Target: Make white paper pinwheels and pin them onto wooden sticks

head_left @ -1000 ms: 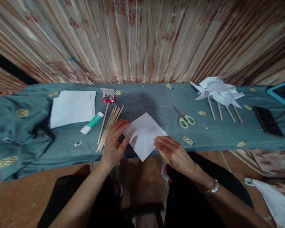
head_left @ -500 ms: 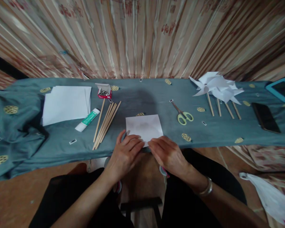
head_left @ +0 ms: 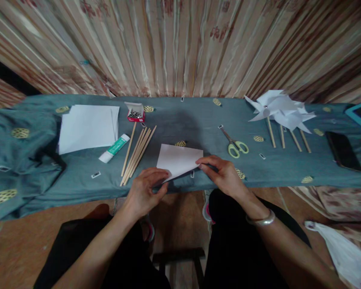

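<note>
Pinching the white sheet (head_left: 178, 158) at its 3 o'clock edge, the right hand (head_left: 221, 172) is narrow; the left hand (head_left: 144, 192) touches the 7 o'clock corner, its grip unclear. The sheet is above the near part of the surface (head_left: 84, 176), wooden sticks (head_left: 140, 152) at 9 o'clock, scissors (head_left: 234, 145) between 2 and 3.

A person's right hand (head_left: 224, 174) pinches the edge of a sheet of white paper (head_left: 178, 157) as the left hand (head_left: 146, 189) touches its near corner on a cloth-covered tabletop (head_left: 207, 114), flanked by wooden sticks (head_left: 138, 154) at left and green-handled scissors (head_left: 232, 141) and paper pinwheels (head_left: 278, 106) at right.
</note>
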The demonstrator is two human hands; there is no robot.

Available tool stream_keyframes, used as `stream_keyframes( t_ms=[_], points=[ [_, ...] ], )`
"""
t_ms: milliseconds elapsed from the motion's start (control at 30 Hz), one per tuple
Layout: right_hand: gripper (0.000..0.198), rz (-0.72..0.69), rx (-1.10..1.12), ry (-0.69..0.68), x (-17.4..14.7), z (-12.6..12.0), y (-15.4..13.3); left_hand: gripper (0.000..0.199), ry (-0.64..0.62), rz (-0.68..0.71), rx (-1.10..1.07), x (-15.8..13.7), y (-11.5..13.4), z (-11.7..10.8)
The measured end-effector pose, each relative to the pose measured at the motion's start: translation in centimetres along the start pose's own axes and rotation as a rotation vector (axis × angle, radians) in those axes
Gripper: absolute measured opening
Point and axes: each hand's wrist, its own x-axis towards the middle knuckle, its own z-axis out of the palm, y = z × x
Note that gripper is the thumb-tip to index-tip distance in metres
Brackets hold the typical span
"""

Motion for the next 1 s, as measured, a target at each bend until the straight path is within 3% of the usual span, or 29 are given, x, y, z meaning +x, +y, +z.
stream_keyframes(
  t_ms=[167,267,433,567,700,833,1000],
  points=[
    [0.018,0.086,0.040,0.053,2.3,1.6,0.2,0.050,0.031,-0.033,0.137,0.1,0.4,0.2],
    [0.021,0.113,0.065,0.050,3.5,2.4,0.3,0.057,0.036,-0.029,0.158,0.0,0.1,0.4],
    [0.022,0.106,0.086,0.056,5.1,3.7,0.3,0.057,0.057,0.079,0.235,-0.1,-0.2,0.5],
    [0.022,0.086,0.066,0.073,6.0,4.4,0.2,0.052,0.051,0.088,0.250,-0.2,-0.1,0.2],
    [0.023,0.034,0.023,0.064,6.5,5.0,0.1,0.045,0.070,0.158,0.392,-0.1,0.4,0.2],
    [0.021,-0.021,-0.055,0.094,6.7,5.5,0.1,0.046,-0.070,0.222,0.488,-0.2,1.3,1.2],
    [0.020,-0.079,-0.072,0.130,6.8,6.1,0.4,0.054,-0.190,0.168,0.507,-0.7,1.5,2.5]
  ],
)
